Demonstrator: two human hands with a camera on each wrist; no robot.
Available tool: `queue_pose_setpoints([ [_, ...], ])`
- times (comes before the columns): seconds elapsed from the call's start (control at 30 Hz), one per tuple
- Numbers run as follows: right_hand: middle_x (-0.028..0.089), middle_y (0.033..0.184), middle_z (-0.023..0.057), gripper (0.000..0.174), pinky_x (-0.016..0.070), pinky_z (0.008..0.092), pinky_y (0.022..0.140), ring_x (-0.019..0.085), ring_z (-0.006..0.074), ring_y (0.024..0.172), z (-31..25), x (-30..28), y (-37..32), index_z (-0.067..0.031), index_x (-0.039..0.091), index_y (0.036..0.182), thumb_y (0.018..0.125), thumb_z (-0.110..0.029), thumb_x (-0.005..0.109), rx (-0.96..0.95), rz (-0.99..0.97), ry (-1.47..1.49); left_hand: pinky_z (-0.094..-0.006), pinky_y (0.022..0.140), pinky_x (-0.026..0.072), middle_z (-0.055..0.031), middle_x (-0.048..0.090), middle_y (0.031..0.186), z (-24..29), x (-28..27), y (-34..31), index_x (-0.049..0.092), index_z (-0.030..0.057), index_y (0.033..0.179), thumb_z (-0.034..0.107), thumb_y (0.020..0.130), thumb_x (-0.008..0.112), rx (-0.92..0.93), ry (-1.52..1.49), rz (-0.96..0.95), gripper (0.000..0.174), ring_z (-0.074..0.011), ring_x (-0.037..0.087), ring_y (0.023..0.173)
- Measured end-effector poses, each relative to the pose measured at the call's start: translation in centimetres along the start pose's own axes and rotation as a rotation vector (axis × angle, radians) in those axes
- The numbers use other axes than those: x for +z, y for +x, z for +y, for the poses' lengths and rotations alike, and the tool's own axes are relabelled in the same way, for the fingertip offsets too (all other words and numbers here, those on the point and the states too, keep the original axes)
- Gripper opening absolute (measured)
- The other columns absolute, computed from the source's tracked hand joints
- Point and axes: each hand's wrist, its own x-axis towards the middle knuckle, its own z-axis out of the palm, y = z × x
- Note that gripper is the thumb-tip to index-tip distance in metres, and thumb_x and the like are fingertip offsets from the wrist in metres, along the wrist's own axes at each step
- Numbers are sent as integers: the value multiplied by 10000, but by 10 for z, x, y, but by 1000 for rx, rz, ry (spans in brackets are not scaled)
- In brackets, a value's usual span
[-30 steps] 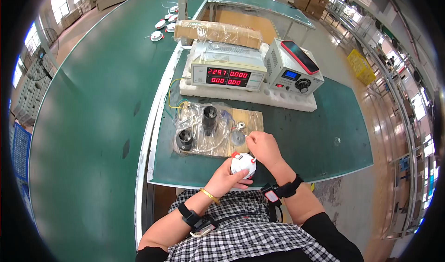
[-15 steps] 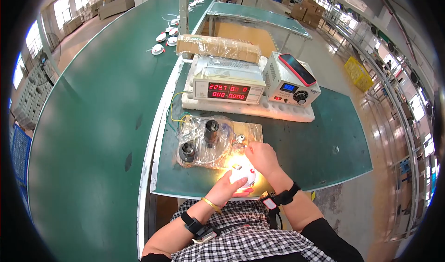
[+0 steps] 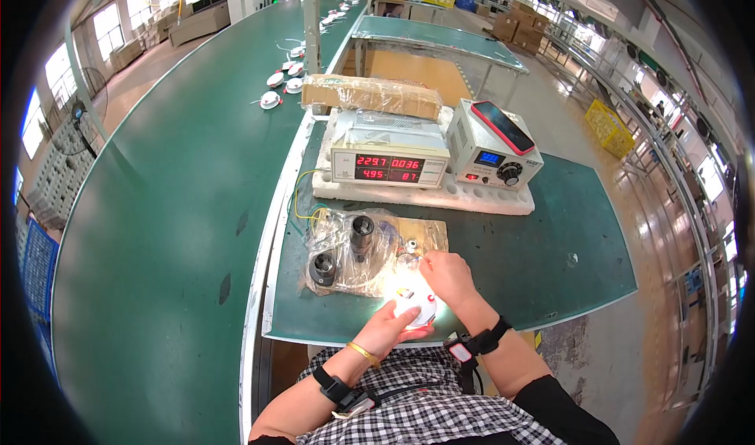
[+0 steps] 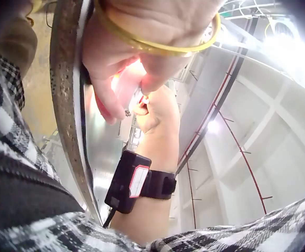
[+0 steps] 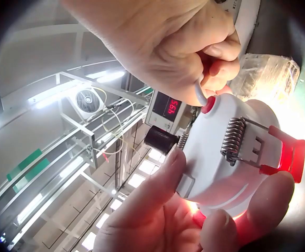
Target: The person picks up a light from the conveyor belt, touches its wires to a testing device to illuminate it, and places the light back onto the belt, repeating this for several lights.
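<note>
A white recessed downlight (image 5: 210,157) with coiled spring clips (image 5: 233,140) and red sleeves on their ends is lit, glowing brightly toward the board. My left hand (image 3: 381,328) grips its round body, thumb on one side and fingers on the other. A white cable (image 5: 199,92) leaves the housing through a red grommet (image 5: 209,104). My right hand (image 3: 448,276) has curled fingers pinching that cable close to the grommet; the cable's far end is hidden in the hand. Beyond the hands lies a plastic-wrapped wooden board (image 3: 431,229) bearing two black cylindrical sockets (image 3: 362,237) and a small metal fitting (image 3: 411,246).
Behind the board, a meter with red digits (image 3: 385,168) and a power supply (image 3: 497,158) stand on white foam (image 3: 377,196). A phone (image 3: 503,126) lies on the supply, a wrapped carton (image 3: 370,96) on the meter. More downlights (image 3: 271,99) dot the long green table at left.
The downlight was dark a second ago and now shines brightly. The meter's lower digits have gone from zeros to non-zero values. Both hands keep nearly the same grip.
</note>
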Motion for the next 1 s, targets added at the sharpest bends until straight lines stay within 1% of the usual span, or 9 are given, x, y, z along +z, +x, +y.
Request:
queue_pose_setpoints([
  [0.07,641,717,209,266,519,484,663,641,388,690,0,0,0,-23,651,752,842,-238,523,-3,4,-1,-282,787,574,-171,578,1152,-1,1,0,396,-17,1270,117,970,498,11,16,21,345,-276,652,951],
  [0.2,642,724,210,268,518,485,666,640,390,697,0,3,0,-20,648,750,841,-238,521,-5,2,-8,-284,786,573,-168,579,1139,-1,1,-2,386,-16,1275,115,970,494,15,21,10,349,-276,652,944],
  [0.3,621,732,223,236,504,483,653,617,411,705,-1,2,1,-19,634,740,827,-224,555,11,8,33,-269,746,567,-144,601,1100,1,1,-2,399,-14,1268,164,969,515,33,41,-7,367,-238,661,896],
  [0.4,622,732,221,239,503,484,653,617,412,704,1,2,0,-19,633,738,829,-225,553,11,22,39,-273,762,561,-126,593,1123,2,4,-2,396,-15,1276,164,965,523,3,-6,-13,380,-220,648,927],
  [0.5,624,731,218,242,504,482,654,616,412,702,2,1,0,-20,632,736,832,-227,552,11,19,47,-275,792,550,-109,582,1150,0,8,-2,399,-16,1276,159,959,534,61,20,14,387,-194,628,968],
  [0.57,624,730,217,243,506,482,654,617,412,702,2,2,0,-20,632,737,832,-229,552,7,20,37,-273,822,539,-107,574,1156,-6,2,2,408,-18,1264,159,954,542,131,279,5,381,-175,608,1007],
  [0.7,626,729,215,247,508,482,655,618,412,701,-1,1,-1,-21,630,737,835,-234,553,3,22,22,-275,794,548,-117,578,1137,-9,-3,5,401,-14,1261,159,953,543,109,236,3,380,-185,628,968],
  [0.77,627,731,215,248,509,482,656,619,411,701,-2,0,-1,-21,630,737,836,-234,552,12,14,22,-271,791,556,-127,568,1161,-5,-4,5,380,-10,1278,151,969,508,18,210,-48,371,-201,641,969],
  [1.0,630,738,213,247,513,485,660,622,409,699,-1,2,-1,-20,627,738,838,-232,548,-5,15,16,-275,795,555,-140,570,1149,-4,-1,4,380,-17,1272,150,992,454,35,170,-52,333,-212,646,951],
])
